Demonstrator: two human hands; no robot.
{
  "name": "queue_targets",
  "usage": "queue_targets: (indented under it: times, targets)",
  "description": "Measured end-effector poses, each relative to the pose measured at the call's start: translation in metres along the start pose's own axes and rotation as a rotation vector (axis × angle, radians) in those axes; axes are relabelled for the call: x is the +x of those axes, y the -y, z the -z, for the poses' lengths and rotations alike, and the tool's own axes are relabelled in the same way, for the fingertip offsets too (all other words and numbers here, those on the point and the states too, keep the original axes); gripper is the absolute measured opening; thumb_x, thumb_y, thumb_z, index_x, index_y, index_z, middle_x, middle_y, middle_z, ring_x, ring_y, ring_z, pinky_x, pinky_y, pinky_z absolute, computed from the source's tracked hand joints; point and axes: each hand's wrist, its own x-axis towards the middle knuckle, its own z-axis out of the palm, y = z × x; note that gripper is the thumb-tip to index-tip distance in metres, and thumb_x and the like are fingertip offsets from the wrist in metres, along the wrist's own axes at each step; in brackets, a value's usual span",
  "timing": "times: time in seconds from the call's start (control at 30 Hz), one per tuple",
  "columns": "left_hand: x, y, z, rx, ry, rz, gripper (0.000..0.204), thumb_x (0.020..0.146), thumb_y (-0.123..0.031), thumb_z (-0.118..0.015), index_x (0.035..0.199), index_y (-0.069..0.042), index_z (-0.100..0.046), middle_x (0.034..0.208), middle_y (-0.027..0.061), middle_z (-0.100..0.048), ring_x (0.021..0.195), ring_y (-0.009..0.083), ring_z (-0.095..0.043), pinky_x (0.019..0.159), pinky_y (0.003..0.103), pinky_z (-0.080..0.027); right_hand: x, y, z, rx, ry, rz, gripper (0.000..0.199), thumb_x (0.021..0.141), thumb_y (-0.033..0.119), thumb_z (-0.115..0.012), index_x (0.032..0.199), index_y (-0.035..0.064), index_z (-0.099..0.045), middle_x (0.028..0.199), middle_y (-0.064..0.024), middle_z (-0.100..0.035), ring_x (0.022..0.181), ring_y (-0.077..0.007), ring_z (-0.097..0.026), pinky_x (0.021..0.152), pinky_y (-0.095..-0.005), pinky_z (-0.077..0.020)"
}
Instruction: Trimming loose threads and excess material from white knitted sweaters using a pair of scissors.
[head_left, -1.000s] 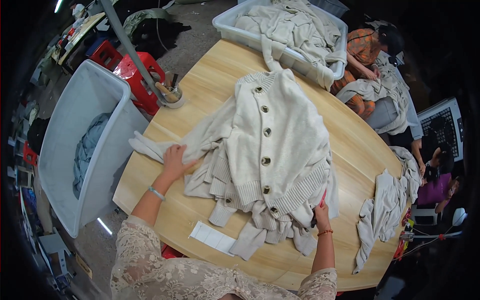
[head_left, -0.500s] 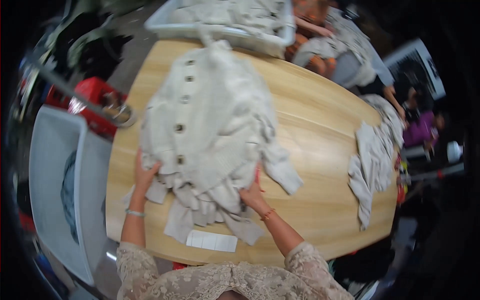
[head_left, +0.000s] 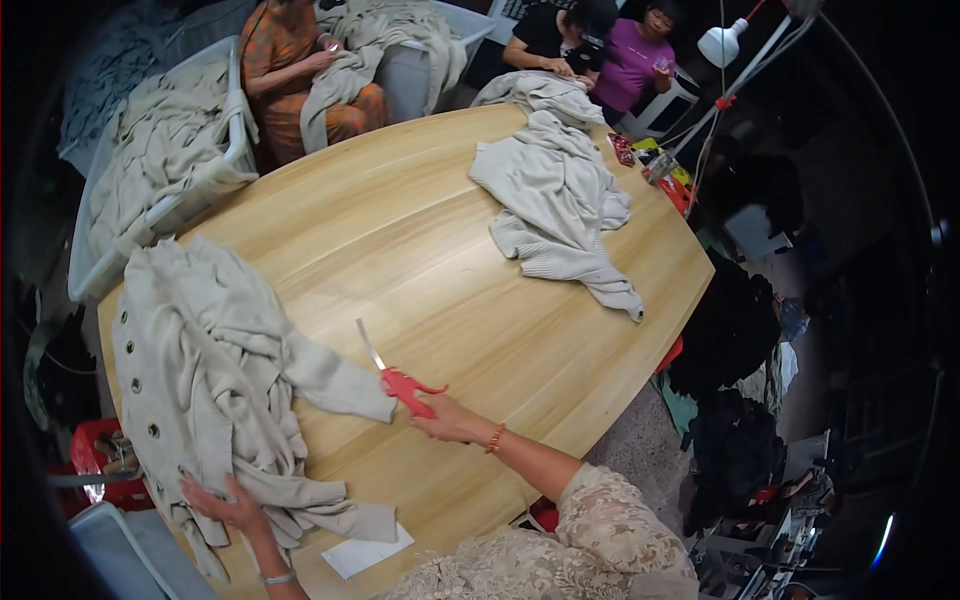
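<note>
Right hand (head_left: pixel 452 420) closed around the red handles of a pair of scissors (head_left: pixel 395 373), blades shut and pointing up and away across the table, tips lying over bare wood just beside a sleeve of the cardigan. Wore an orange bead bracelet (head_left: pixel 495 438) at the wrist, with a lace sleeve (head_left: pixel 610 510) further back along the arm.

Left hand (head_left: pixel 225 503) spread flat, fingers splayed, pressing on the lower hem of a cream knitted cardigan (head_left: pixel 205 370); gripped nothing, only rested on the cloth. Wore a thin bangle (head_left: pixel 277 577) at that wrist.

Cardigan lay crumpled on the left part of the oval wooden table (head_left: pixel 420 240), a row of dark buttons running down its left edge, one sleeve stretched out to the right toward the scissors. Small white paper slip (head_left: pixel 367 551) lay on the table near the front edge, just below the cardigan's hem.

Second pile of cream knitwear (head_left: pixel 555 190) lay well apart at the far right of the table. White plastic bin (head_left: pixel 160 215) heaped with more cream garments stood at the far left edge. Other people sat beyond the far end, one in orange (head_left: pixel 290 65) handling cream cloth, one in purple (head_left: pixel 630 60). White lamp (head_left: pixel 722 45) hung above the far right corner
</note>
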Motion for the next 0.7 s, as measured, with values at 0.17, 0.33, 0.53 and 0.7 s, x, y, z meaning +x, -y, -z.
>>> queue_targets:
  times: [0.17,0.33,0.53,0.7]
  targets:
    - [-0.048,-0.162,-0.040,-0.339,0.621,-0.378,0.079,0.077,-0.019,-0.073,0.145,-0.005,-0.035,0.150,0.0270,-0.025,0.139,0.0454,-0.023,0.113,0.055,-0.018,-0.042,-0.041,0.149,0.093,-0.529,-0.159,0.025,0.091,0.030,-0.063,0.087,0.0056,-0.059,0.060,0.0002,-0.056,0.045,-0.0084,-0.050,0.041,-0.0257,-0.0395]
    - [-0.069,-0.241,-0.120,-0.445,0.860,-0.536,0.085,0.073,-0.032,-0.076,0.145,-0.008,-0.036,0.153,0.0221,-0.025,0.141,0.0411,-0.022,0.115,0.057,-0.011,-0.039,-0.072,0.309,0.027,-0.931,-0.029,0.035,0.087,0.025,-0.068,0.112,0.0007,-0.063,0.058,0.0005,-0.051,0.042,-0.0096,-0.049,0.040,-0.0270,-0.0397]
    - [-0.052,-0.151,-0.180,0.122,0.534,0.023,0.054,0.092,-0.033,-0.057,0.137,-0.004,-0.047,0.133,0.0223,-0.051,0.123,0.0396,-0.044,0.102,0.055,-0.029,-0.005,-0.092,0.442,0.001,-0.985,-0.076,0.042,0.076,0.037,-0.078,0.077,0.0041,-0.052,0.062,-0.0061,-0.056,0.049,-0.0182,-0.055,0.046,-0.0346,-0.0454]
    - [-0.047,-0.121,-0.182,0.195,0.585,0.091,0.050,0.094,-0.037,-0.052,0.131,-0.003,-0.050,0.127,0.0230,-0.054,0.117,0.0410,-0.047,0.100,0.052,-0.033,0.050,-0.114,0.505,-0.299,-1.070,-0.033,0.066,0.065,0.049,-0.081,0.105,0.0021,-0.057,0.099,-0.0205,-0.064,0.097,-0.0361,-0.062,0.090,-0.0425,-0.0475]
